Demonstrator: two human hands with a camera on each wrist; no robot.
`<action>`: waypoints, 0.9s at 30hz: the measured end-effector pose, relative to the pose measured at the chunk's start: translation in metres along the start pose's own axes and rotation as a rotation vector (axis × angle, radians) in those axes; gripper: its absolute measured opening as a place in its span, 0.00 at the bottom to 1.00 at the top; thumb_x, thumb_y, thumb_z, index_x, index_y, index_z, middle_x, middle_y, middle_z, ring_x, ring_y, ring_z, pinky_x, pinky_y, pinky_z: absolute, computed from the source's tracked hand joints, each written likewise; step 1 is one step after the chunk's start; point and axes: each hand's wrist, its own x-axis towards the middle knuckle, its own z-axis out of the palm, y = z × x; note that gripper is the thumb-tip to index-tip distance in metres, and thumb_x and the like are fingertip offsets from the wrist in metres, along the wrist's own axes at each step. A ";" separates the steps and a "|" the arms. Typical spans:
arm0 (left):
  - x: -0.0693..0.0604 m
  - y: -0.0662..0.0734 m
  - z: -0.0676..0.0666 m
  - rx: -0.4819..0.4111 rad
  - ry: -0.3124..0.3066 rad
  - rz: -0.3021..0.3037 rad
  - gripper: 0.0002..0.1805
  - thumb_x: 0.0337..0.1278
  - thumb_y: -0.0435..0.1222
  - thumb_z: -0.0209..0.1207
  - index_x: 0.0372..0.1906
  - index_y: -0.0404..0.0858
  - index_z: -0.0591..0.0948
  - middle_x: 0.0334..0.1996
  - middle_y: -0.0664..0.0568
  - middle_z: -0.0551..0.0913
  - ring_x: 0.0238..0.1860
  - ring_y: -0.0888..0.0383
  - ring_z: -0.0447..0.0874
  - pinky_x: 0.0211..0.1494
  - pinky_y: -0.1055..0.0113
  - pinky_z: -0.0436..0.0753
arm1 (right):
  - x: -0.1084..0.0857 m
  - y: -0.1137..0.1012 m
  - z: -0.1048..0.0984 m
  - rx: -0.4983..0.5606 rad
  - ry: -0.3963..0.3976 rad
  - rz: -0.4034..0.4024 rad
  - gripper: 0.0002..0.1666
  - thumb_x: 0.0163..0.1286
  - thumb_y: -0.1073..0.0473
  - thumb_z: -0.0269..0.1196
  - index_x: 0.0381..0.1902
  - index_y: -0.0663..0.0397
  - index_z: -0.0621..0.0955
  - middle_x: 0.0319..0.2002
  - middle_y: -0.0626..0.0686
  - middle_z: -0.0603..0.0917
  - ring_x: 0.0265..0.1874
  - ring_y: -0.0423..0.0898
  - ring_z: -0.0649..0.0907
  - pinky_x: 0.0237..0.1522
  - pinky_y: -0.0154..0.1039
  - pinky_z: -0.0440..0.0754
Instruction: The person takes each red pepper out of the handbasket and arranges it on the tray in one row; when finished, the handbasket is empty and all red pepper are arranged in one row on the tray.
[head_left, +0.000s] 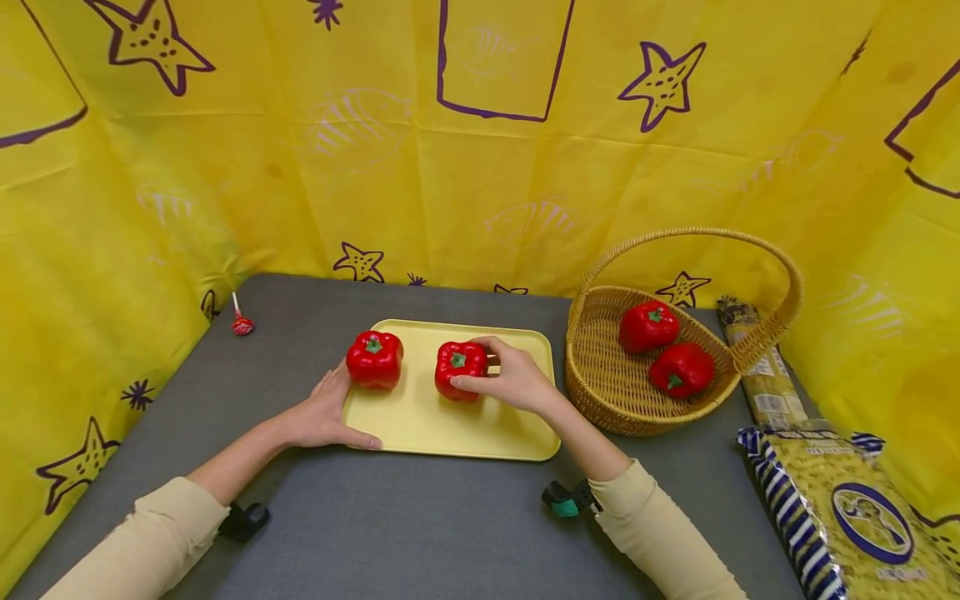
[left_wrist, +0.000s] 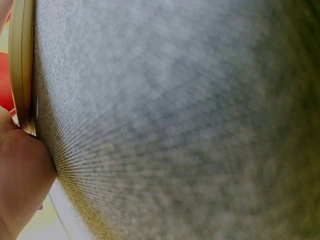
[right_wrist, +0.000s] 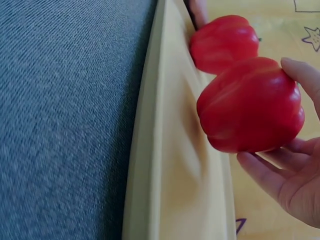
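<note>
My right hand (head_left: 513, 379) grips a red bell pepper (head_left: 460, 371) between thumb and fingers, above the pale yellow tray (head_left: 442, 433). In the right wrist view this pepper (right_wrist: 252, 107) is lifted off the tray surface, its shadow below it. A second red bell pepper (head_left: 375, 360) sits at the tray's left end. My left hand (head_left: 322, 412) rests against the tray's left edge, its thumb stretched along the front corner and its fingers beside the second pepper. The left wrist view shows only part of that hand (left_wrist: 25, 175) by the tray rim.
Right of the tray stands a wicker basket (head_left: 600, 408) with a tall handle and two red bell peppers (head_left: 648, 327) inside. Farther right lie a pasta bag (head_left: 862, 517) and another long package (head_left: 772, 387). A lollipop (head_left: 242, 325) lies at the back left. Yellow cloth (head_left: 480, 183) surrounds the grey table (head_left: 420, 533).
</note>
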 end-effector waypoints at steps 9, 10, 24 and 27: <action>0.000 0.001 0.000 0.009 -0.001 -0.001 0.70 0.34 0.58 0.74 0.77 0.39 0.43 0.75 0.40 0.45 0.74 0.38 0.40 0.65 0.28 0.41 | 0.005 0.000 0.009 0.042 -0.008 -0.006 0.38 0.56 0.42 0.73 0.61 0.49 0.75 0.51 0.48 0.82 0.52 0.48 0.81 0.48 0.42 0.81; 0.000 0.001 0.000 0.008 -0.001 0.000 0.70 0.34 0.58 0.74 0.77 0.39 0.43 0.75 0.40 0.45 0.74 0.38 0.40 0.65 0.28 0.41 | 0.006 0.000 0.011 0.047 -0.008 -0.007 0.38 0.56 0.42 0.73 0.61 0.49 0.75 0.51 0.48 0.82 0.52 0.48 0.81 0.48 0.42 0.81; -0.001 -0.001 0.000 0.008 0.004 0.005 0.69 0.34 0.58 0.74 0.77 0.39 0.44 0.75 0.40 0.46 0.74 0.38 0.40 0.65 0.28 0.41 | 0.016 -0.005 0.025 0.100 -0.031 -0.002 0.38 0.58 0.41 0.71 0.62 0.51 0.74 0.53 0.50 0.81 0.53 0.48 0.80 0.50 0.43 0.79; -0.001 0.000 0.000 0.008 0.002 0.003 0.69 0.34 0.58 0.74 0.77 0.39 0.43 0.75 0.40 0.45 0.74 0.38 0.40 0.65 0.28 0.41 | 0.018 -0.006 0.028 0.103 -0.034 0.006 0.39 0.58 0.40 0.70 0.63 0.50 0.73 0.54 0.49 0.81 0.53 0.48 0.80 0.50 0.43 0.79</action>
